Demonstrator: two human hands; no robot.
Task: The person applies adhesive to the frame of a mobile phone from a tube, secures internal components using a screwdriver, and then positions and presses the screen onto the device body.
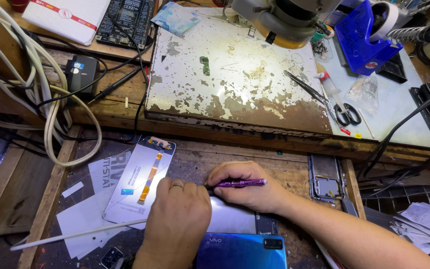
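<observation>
A: In the head view, what do we have under our hands?

B: Our right hand point(247, 187) grips a purple screwdriver point(240, 183), its fingers closed around the shaft. The tool lies nearly level, the handle end pointing to 3 o'clock and the tip toward 9 o'clock, where it meets our left hand point(177, 214).

A: And the left fingers?

B: They are curled down, pressing on the silver phone body point(232, 219); a ring sits on one of them. Whether they pinch anything we cannot tell, since the back of the hand hides the fingertips. The screwdriver tip sits just at the left hand's knuckles, at 2 o'clock of that hand.

A: What lies around?

B: At 9 o'clock of the left hand lies a white screen panel point(138, 182) with an orange flex strip, resting on paper sheets. At 6 o'clock of the right hand lies a blue phone back point(242, 251), touching the silver body. At 3 o'clock of the right hand, a bare phone frame point(327, 179) sits apart on the wooden tabletop point(200, 159).

A: Farther up?

B: At 12 o'clock, a worn white plate point(235, 84) carries a small green circuit board point(204, 66); scissors point(347, 114) lie at its right edge.
</observation>
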